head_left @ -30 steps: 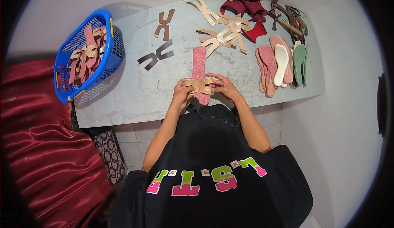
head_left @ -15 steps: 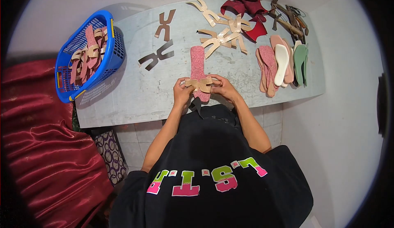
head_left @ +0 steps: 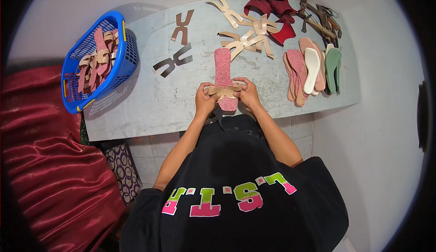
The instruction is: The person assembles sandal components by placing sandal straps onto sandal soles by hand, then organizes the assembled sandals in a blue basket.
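Near the table's front edge, a pink textured sandal sole (head_left: 222, 66) points away from me. Across its lower part lies a beige, shiny sandal strap (head_left: 224, 92) with a woven-looking pattern. My left hand (head_left: 205, 98) pinches the strap's left end against the sole's edge. On the other side, my right hand (head_left: 248, 94) grips the right end, thumb near the sole and fingers around the strap. Whether the strap's ends are tucked under the sole is hidden by my fingers. Several beige H-shaped strap pieces (head_left: 237, 46) lie just beyond the sole.
A blue basket (head_left: 122, 43) with several strapped pink sandals stands left. Two dark strap pieces (head_left: 173, 60) lie nearby. To the right are pink soles (head_left: 297, 72), a white sole (head_left: 311, 70) and green soles (head_left: 333, 70). Dark red scraps (head_left: 272, 4) and hammers (head_left: 318, 22) lie behind.
The sole and strap have shifted slightly right and turned a little, with both hands following. My right hand's fingers have risen and curled more around the strap's end.
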Demonstrator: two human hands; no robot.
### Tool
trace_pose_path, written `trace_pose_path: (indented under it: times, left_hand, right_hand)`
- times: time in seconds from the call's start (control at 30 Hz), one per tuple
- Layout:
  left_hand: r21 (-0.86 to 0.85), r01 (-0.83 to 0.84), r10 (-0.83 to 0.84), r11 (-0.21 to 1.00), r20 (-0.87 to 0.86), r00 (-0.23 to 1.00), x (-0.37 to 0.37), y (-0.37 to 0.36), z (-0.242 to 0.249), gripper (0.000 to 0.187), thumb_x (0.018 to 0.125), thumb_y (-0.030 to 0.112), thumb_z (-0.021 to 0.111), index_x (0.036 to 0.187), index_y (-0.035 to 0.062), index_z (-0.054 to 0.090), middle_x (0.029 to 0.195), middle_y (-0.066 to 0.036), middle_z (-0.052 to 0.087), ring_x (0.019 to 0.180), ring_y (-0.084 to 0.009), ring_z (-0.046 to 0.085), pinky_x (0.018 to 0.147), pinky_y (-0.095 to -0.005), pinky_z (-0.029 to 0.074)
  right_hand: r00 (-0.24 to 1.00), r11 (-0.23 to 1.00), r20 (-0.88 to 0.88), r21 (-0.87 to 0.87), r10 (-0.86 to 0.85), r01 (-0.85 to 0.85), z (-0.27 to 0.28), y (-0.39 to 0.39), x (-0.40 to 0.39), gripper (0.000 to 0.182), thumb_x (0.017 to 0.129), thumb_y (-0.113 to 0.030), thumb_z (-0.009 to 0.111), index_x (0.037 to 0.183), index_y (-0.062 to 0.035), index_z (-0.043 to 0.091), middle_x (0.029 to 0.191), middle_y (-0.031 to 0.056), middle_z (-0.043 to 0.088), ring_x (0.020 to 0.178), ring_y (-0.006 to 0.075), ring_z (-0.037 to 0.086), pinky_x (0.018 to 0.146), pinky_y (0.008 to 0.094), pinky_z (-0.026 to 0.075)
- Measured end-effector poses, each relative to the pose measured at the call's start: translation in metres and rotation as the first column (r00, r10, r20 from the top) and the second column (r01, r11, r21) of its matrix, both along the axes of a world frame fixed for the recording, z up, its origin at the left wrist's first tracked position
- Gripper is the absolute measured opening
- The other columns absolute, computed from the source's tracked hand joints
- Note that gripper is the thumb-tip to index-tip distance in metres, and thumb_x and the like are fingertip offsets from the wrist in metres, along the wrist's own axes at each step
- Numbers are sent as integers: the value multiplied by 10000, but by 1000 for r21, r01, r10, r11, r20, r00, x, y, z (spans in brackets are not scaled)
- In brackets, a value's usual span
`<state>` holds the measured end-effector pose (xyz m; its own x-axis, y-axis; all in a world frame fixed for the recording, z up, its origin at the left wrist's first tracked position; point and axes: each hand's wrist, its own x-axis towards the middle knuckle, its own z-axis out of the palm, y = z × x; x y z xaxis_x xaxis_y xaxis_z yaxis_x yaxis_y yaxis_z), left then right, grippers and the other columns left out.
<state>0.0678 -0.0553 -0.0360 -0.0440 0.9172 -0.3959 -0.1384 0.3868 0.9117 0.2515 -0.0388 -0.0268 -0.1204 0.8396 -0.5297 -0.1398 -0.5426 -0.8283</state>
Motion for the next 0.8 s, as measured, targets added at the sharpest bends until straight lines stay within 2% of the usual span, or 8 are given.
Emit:
trace_pose_path:
  times: [0.07, 0.2, 0.27, 0.37, 0.43, 0.53, 0.63, 0.8]
  left_hand:
    - [-6, 23, -23, 1000, -28, 999, 0, 2, 6, 427, 762, -164, 634, 1121, 17, 490, 997, -180, 683, 885, -213, 686, 730, -287, 549]
    - [9, 58, -57, 998, -121, 991, 4, 5, 4, 375, 765, -65, 699, 1110, -4, 565, 1005, -153, 693, 870, -188, 683, 748, -295, 547]
    - [42, 78, -69, 996, -179, 981, 6, 6, -1, 346, 765, -15, 729, 1087, -12, 603, 995, -139, 699, 858, -177, 682, 752, -296, 546]
    - [72, 97, -80, 993, -210, 974, 5, 11, -9, 336, 775, 36, 760, 1087, -20, 648, 940, -90, 694, 785, -146, 665, 701, -284, 554]
    - [-31, 57, -64, 998, -330, 942, 4, 12, -10, 287, 751, 110, 786, 973, -22, 661, 873, -126, 714, 798, -171, 685, 727, -300, 537]
    - [-8, 43, -42, 999, -476, 878, 6, 13, -1, 237, 757, 106, 781, 896, -11, 629, 816, -146, 703, 749, -204, 678, 678, -332, 524]
    - [42, 26, 0, 999, -528, 849, 10, 14, 4, 238, 758, 96, 778, 810, 0, 567, 759, -167, 682, 705, -232, 663, 634, -367, 501]
    - [89, 90, -28, 992, -536, 844, 8, 19, 27, 261, 755, 79, 774, 797, -1, 529, 722, -175, 657, 652, -231, 634, 611, -380, 485]
  right_hand:
    - [995, 992, -3, 79, -99, 99, 1, -3, -5, 482, 757, 204, 561, 1186, -14, 562, 986, 142, 713, 885, 177, 688, 732, 273, 569]
    - [992, 992, 69, 75, -105, 100, -8, -1, -8, 478, 774, 202, 564, 1194, -26, 537, 997, 124, 706, 895, 166, 677, 741, 272, 553]
    - [983, 979, 39, 104, -180, 175, -9, 0, -9, 468, 767, 200, 551, 1180, -20, 538, 1010, 114, 694, 911, 163, 668, 744, 269, 550]
    - [984, 984, 77, 86, -160, 154, -8, 1, -11, 495, 728, 211, 523, 1169, -14, 545, 1053, 139, 678, 935, 184, 665, 747, 273, 539]
    - [990, 989, 61, 81, -127, 122, -13, 3, -12, 482, 724, 203, 527, 1159, -2, 545, 1059, 138, 673, 945, 187, 661, 758, 271, 534]
    - [994, 994, 71, 83, -77, 71, -7, 7, -17, 463, 711, 184, 540, 1144, 19, 547, 1066, 133, 663, 959, 191, 653, 778, 271, 527]
    - [993, 994, 93, 84, -71, 63, 5, 10, -22, 459, 691, 171, 551, 1127, 28, 555, 1044, 120, 661, 947, 188, 649, 789, 274, 524]
    - [984, 985, 109, 115, -142, 129, 1, 11, -27, 443, 671, 180, 548, 1084, 21, 576, 987, 101, 670, 899, 179, 655, 779, 277, 527]
